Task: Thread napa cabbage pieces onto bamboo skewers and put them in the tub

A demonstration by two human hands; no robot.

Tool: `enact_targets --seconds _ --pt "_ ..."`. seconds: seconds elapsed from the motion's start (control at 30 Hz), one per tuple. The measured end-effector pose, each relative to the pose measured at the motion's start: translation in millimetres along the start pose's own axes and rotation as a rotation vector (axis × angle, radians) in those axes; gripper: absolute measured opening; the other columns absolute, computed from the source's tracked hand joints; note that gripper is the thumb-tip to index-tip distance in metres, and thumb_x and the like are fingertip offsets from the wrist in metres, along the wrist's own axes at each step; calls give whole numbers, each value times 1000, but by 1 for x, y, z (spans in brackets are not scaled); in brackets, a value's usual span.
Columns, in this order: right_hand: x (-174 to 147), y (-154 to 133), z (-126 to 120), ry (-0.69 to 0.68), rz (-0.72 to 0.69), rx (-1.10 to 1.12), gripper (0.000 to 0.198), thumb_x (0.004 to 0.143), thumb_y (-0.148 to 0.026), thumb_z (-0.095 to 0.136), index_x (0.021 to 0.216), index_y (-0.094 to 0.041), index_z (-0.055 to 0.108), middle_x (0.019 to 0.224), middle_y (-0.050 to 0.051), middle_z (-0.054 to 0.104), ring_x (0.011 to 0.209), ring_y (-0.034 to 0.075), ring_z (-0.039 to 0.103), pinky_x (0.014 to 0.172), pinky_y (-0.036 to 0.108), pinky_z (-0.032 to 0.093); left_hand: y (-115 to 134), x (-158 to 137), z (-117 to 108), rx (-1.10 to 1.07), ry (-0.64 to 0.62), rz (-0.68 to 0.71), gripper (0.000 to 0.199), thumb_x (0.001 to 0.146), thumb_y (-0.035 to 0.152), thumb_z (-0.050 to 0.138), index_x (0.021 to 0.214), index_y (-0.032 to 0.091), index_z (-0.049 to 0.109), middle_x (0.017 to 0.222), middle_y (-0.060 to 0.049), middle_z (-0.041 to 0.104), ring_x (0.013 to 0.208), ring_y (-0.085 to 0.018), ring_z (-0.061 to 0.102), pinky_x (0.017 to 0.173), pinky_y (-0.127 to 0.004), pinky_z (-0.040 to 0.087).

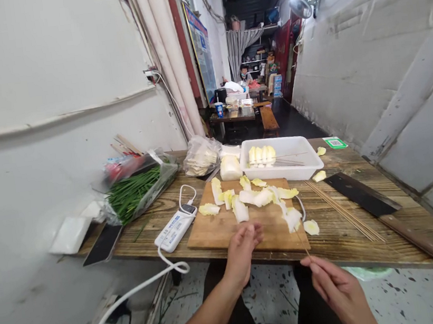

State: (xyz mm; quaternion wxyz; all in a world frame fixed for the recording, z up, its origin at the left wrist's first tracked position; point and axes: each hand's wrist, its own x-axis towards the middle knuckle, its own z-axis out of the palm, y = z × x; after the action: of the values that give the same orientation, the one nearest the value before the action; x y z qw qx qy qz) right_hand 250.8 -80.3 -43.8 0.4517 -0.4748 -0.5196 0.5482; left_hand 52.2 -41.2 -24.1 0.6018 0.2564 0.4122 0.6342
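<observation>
Thin bamboo skewer point(302, 242) pinched in the right hand point(339, 292), fingertips closed on its lower end, shaft running up toward 12 o'clock with a cabbage piece point(292, 218) threaded near the tip, right at the cutting board point(243, 217)'s near-right edge. Skewer looks light and stiff but snappable, sharp at the tip — best held low on the shaft, as here. Cabbage looks light, crisp, probably wet and a bit slippery, splits easily; take by the thick white rib, not the leaf. Left hand point(243, 249) rests on the board's near edge at about 9 o'clock from the skewer, fingers curled loosely down, holding nothing that I can see, just short of the cut cabbage pile point(251, 197). Further out: white tray point(281, 170) at 12 o'clock with finished skewers, loose skewer bundle point(343, 212) and cleaver point(362, 195) at 2–3 o'clock, power strip point(174, 230) at 9, bagged chives point(135, 191) at 10, all on the wooden table point(409, 232). A person sits far back down the corridor — too small to detail.
</observation>
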Motion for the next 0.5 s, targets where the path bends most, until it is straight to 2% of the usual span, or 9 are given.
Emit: enact_targets --seconds 0.1,0.2,0.37,0.5 --pt "3 13 5 23 -76 -200 32 80 -48 58 95 -22 69 52 -1 48 47 13 42 45 24 35 -7 -2 6 -128 -53 -103 35 77 37 68 98 9 65 107 -16 66 102 -24 62 95 -38 45" --pt "4 29 16 -16 -67 -241 32 79 -50 57 89 -23 71 50 0 49 46 16 44 44 26 37 -16 -4 10 -218 -69 -217 30 77 31 69 98 10 63 111 -16 65 98 -23 64 94 -40 46" --pt "1 39 27 -102 -77 -290 33 84 -45 51 94 -18 68 52 -1 50 44 14 43 42 24 34 -21 -2 9 -103 15 -303 28 79 30 66 99 10 61 104 -15 68 81 -19 67 77 -35 54" --pt "11 32 29 -141 -110 -300 34 88 -41 46 102 -17 65 49 -3 49 43 13 45 43 23 34 -22 1 11 -49 -1 -299 31 76 29 70 99 10 63 100 -14 69 76 -17 67 71 -30 55"
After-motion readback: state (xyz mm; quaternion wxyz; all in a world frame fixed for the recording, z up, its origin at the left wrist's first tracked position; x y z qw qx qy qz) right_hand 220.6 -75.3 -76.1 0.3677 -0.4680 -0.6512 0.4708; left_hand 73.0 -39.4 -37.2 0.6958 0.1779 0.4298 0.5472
